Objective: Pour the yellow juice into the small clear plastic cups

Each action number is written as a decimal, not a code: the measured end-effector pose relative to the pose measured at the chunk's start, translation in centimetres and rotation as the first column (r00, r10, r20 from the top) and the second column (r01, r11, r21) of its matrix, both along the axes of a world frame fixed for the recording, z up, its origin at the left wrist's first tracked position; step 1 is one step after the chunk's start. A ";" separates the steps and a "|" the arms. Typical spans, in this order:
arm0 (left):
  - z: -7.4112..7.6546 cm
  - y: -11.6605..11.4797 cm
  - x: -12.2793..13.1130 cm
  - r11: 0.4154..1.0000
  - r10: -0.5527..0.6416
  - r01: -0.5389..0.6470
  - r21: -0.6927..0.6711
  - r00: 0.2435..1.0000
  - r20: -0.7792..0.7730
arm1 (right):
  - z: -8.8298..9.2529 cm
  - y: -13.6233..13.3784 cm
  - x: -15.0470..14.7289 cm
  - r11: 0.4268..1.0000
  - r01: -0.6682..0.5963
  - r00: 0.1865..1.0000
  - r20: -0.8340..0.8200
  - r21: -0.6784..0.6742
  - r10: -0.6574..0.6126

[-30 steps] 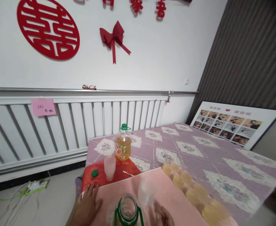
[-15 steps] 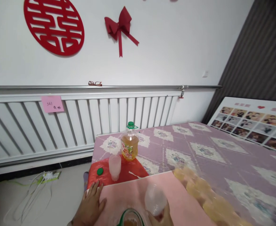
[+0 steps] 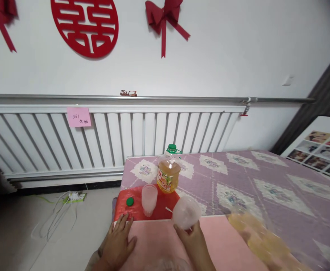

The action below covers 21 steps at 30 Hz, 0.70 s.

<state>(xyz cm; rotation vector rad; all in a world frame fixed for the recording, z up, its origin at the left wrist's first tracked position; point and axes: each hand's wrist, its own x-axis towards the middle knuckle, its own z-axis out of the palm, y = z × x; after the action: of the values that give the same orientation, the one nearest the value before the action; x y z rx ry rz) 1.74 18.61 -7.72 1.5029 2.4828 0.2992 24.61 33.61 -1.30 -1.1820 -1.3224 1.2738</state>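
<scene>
My right hand (image 3: 191, 237) is wrapped around a translucent plastic cup (image 3: 186, 212), tilted and raised over the far edge of the pink board (image 3: 150, 235). My left hand (image 3: 121, 239) lies flat with fingers spread at that board's left edge, fingertips reaching the red plastic sheet (image 3: 122, 210). On the red sheet stand another translucent cup (image 3: 149, 199) and a green cap (image 3: 129, 201). Behind them is a big bottle (image 3: 169, 169) of yellow liquid with a green lid. A white utensil (image 3: 168, 209) is partly hidden behind the held cup.
Wrapped yellow round items (image 3: 262, 237) lie right of the board on a purple patterned cloth (image 3: 238, 177). Something clear and blurred (image 3: 167, 264) sits at the bottom edge. A white radiator (image 3: 142, 131) runs along the wall. Cables (image 3: 59, 214) lie on the floor at left.
My right hand has moved the cup forward and up, away from the bottom edge. The green-rimmed jar has left view. My left hand stays flat; the view has turned slightly left.
</scene>
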 end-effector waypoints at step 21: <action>1.1 0.5 0.0 0.995 0.021 -0.014 -0.100 0.998 0.065 | -4.7 4.9 -6.4 0.982 -0.151 0.988 0.057 0.115 0.145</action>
<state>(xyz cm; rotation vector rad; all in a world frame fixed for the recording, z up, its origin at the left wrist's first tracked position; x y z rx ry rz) 1.76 19.09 -6.66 1.4102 2.4231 0.2200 18.20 38.55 -6.04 -1.0526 -1.5245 1.2584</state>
